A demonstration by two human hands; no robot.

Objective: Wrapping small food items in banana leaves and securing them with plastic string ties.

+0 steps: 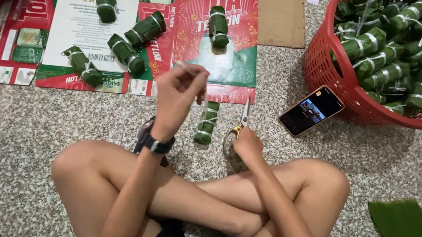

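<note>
Two hands work just above the crossed legs of a person who sits on the speckled floor [22,127]. The left hand [176,95] is raised, with a dark watch [158,144] on the wrist, and its fingers are pinched together on a thin pale string [201,88]. This string runs down to a roll [206,123], a small bundle wrapped in green leaf and tied with white bands, which stands on the floor just below the hand. The right hand [247,143] is low, right beside the roll, and is closed on the yellow handles of the scissors [238,127]; the blades point away from the person and lie near the roll.

Beyond the roll, flat cardboard [230,67] with red and green print lies on the floor. Five more tied rolls rest on it: one [218,26] straight beyond the standing roll, and four [125,33] further to the left of it. To the right of the roll, past the scissors, a phone [312,110] lies with a lit screen. It touches, or almost touches, a red basket [329,74] which is full of many such rolls. A piece of green leaf [406,231] lies on the floor well to the right of the roll, near the person's knee.
</note>
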